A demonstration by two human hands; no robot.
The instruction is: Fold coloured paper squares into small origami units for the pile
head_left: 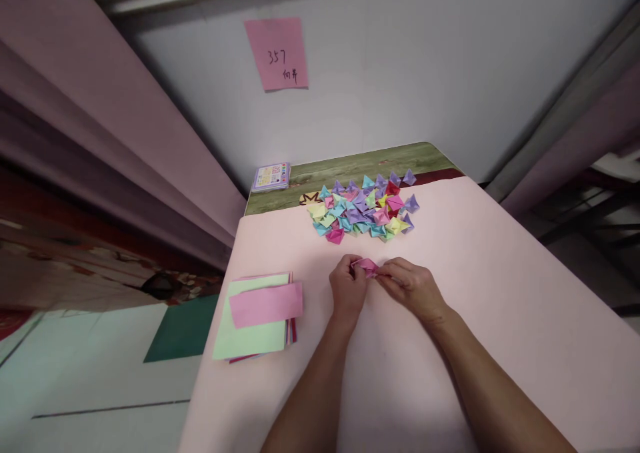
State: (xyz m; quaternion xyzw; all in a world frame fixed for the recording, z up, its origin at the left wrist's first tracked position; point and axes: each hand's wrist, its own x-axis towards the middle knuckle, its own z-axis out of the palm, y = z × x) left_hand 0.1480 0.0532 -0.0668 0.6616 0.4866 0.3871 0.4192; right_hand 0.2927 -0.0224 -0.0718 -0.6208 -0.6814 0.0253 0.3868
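Between my two hands is a small pink folded paper, held just above the table. My left hand pinches its left side, and the fingers of my right hand are closed on its right end. Part of the paper is hidden by the fingers. Just beyond the hands lies a pile of small folded paper pieces in purple, blue, yellow, green, pink and red, pointed in shape.
To the left, a stack of coloured paper sheets lies with a pink strip on top. Printed cards sit at the table's far left corner. The pale pink table meets a wall bearing a pink note. Curtains hang on both sides.
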